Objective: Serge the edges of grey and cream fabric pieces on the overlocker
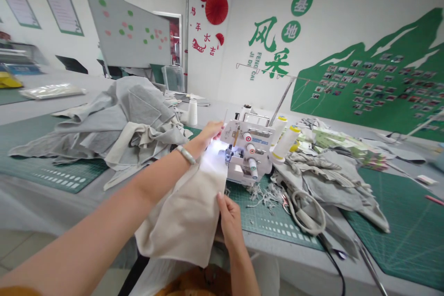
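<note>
Head view: nearest, at 6 o'clock, the right hand [229, 222] pinches the right edge of the cloth [189, 212], thumb on top and fingers under it. The beige cloth hangs off the table's near edge and runs up toward 12 o'clock, its far end under the lit foot of the serger [248, 155].

The left arm comes in from 8 o'clock with a bracelet [186, 154] on the wrist. The left hand [208, 135] lies on the cloth's far end, just at 9 o'clock of the serger, fingertips touching the machine's side. The glare hides whether it grips the cloth or only presses it.

At 5 o'clock of the serger, scraps [264, 194] lie on the green mat [274, 226], with scissors [286, 203] beside them. Two thread cones [286, 142] lean at the serger's 3 o'clock. Grey fabric [333, 180] is heaped further right, and a larger grey pile [118, 122] sits at 9 o'clock. Far back, at 11 o'clock, stands a whiteboard [128, 32].
</note>
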Action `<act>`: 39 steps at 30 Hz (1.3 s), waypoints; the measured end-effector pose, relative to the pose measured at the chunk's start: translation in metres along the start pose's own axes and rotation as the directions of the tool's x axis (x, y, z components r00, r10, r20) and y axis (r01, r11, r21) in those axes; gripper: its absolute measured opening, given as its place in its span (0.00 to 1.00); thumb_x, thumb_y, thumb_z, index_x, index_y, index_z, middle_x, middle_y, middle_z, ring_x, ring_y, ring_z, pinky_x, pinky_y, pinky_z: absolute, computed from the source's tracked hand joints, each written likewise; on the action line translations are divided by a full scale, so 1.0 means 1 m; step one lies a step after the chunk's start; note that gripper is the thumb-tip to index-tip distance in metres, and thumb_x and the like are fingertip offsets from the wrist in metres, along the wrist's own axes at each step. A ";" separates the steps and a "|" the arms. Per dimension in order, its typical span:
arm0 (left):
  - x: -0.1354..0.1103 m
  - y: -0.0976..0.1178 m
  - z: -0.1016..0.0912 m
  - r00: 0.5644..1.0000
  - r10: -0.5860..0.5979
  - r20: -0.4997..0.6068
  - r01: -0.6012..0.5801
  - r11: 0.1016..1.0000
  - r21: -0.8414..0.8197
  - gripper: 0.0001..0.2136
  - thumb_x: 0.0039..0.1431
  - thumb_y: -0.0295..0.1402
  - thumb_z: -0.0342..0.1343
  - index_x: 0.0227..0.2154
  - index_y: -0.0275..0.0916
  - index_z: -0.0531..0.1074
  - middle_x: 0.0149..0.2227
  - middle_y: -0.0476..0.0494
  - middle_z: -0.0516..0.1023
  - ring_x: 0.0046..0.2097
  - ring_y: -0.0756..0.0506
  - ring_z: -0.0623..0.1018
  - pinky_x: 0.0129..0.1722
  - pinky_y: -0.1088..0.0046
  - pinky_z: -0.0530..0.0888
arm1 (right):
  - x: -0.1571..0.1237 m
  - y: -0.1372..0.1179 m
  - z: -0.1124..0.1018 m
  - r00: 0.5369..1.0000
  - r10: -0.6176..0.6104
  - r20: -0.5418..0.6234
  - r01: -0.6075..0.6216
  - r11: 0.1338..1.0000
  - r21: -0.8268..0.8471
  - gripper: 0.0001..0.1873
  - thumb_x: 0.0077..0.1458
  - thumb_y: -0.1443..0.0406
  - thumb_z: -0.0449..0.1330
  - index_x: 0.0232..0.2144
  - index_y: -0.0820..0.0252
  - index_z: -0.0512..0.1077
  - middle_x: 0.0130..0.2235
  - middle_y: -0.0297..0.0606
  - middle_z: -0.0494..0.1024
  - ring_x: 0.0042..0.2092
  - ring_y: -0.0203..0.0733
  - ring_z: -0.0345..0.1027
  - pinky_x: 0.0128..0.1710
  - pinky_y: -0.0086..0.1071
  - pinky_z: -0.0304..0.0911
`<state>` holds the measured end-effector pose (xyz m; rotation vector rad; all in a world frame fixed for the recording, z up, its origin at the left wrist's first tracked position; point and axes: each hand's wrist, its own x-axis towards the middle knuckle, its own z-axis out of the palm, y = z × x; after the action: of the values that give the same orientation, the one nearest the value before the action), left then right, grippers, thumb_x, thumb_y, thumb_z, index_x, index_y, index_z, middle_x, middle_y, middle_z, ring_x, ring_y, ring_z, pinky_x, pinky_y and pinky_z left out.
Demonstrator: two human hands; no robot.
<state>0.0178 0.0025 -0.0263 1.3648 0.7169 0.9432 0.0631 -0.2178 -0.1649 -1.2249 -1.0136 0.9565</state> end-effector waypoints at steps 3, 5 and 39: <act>-0.039 -0.006 -0.010 0.972 0.135 -0.192 -0.112 0.986 0.122 0.08 0.54 0.31 0.52 0.21 0.38 0.67 0.21 0.51 0.69 0.30 0.50 0.70 0.35 0.76 0.66 | -0.001 0.000 0.000 1.000 0.002 0.007 -0.001 1.000 -0.020 0.24 0.56 0.47 0.52 0.21 0.60 0.62 0.24 0.30 0.55 0.28 0.34 0.46 0.27 0.27 0.46; -0.071 -0.014 -0.015 0.954 0.279 -0.109 -0.220 0.899 0.378 0.05 0.51 0.30 0.54 0.23 0.37 0.71 0.25 0.49 0.73 0.33 0.49 0.72 0.38 0.75 0.68 | -0.001 -0.001 0.000 1.000 -0.014 0.013 0.015 0.999 -0.035 0.24 0.56 0.47 0.52 0.21 0.60 0.62 0.24 0.30 0.55 0.28 0.34 0.46 0.27 0.27 0.45; -0.111 -0.051 -0.017 0.820 0.482 0.307 -0.557 0.552 0.620 0.10 0.60 0.31 0.52 0.37 0.39 0.78 0.43 0.43 0.79 0.47 0.44 0.75 0.53 0.64 0.67 | -0.007 -0.001 0.002 0.996 -0.084 0.012 0.084 0.988 -0.127 0.24 0.58 0.47 0.50 0.22 0.58 0.58 0.24 0.29 0.55 0.28 0.34 0.47 0.27 0.27 0.46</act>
<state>-0.0421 -0.0846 -0.0894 2.3878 0.6058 1.1014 0.0589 -0.2238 -0.1647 -1.2743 -1.1369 0.8414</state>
